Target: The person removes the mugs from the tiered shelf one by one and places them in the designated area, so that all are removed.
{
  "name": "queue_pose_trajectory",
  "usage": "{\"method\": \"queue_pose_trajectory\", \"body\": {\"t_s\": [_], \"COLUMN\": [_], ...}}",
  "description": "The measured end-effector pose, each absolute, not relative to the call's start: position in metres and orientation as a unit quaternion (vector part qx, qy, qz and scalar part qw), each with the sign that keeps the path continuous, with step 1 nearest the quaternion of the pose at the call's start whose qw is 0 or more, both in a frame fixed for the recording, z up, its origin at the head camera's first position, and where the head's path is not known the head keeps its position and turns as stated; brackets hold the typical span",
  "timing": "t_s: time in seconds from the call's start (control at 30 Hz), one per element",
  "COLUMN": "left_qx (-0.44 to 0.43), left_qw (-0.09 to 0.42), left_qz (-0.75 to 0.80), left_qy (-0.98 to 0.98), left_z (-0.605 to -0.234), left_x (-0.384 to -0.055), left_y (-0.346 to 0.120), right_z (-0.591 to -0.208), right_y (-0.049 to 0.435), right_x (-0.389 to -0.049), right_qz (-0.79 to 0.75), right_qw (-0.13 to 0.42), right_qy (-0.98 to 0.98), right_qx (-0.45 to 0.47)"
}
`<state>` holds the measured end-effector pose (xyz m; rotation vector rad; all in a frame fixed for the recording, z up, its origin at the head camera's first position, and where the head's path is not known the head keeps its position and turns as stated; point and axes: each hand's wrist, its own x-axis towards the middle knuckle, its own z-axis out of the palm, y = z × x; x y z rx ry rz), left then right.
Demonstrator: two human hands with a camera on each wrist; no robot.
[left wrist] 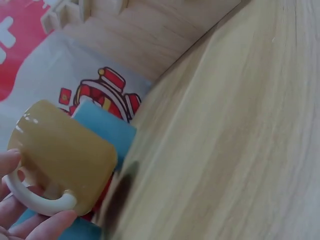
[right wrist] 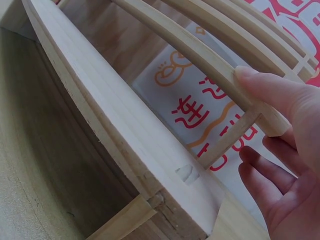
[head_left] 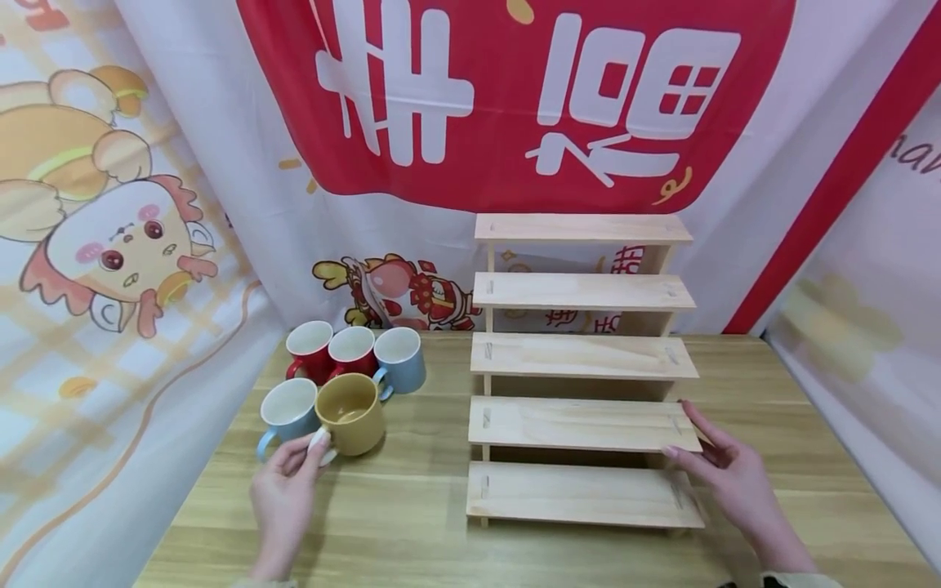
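My left hand grips the white handle of a mustard-yellow mug. The mug is upright in the head view, and a shadow lies beside it on the tabletop in the left wrist view. Behind it are two red mugs with white insides and a light blue mug; another light blue mug is just to its left. On the right, my right hand pinches the right end of the second-lowest board of a stepped wooden rack, thumb on the front edge.
The rack has several pale boards rising toward the back, with nothing on them. It stands on a wood-grain table. A printed cloth with red and white lettering hangs behind, and more cloth hangs at both sides.
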<state>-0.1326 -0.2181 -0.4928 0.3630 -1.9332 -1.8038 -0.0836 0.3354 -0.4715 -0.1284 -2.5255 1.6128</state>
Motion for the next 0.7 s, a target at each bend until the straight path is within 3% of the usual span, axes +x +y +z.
{"method": "queue_pose_trajectory", "body": {"t_s": [0.47,0.7], "left_qx": [0.152,0.098], "left_qw": [0.275,0.320], "left_qz": [-0.699,-0.542], "left_qy": [-0.642,-0.771], "left_z": [-0.517,-0.498], "left_x": [-0.142,-0.128], "left_y": [-0.209,-0.192], "right_z": [-0.475,-0.475], "right_y": [0.334,0.335], "right_x": [-0.087,-0.085], "right_qz": [0.546,0.541], "right_qw": [0.084,0.088], "right_qy": [-0.833,-0.836], "right_qx": [-0.030,-0.027]}}
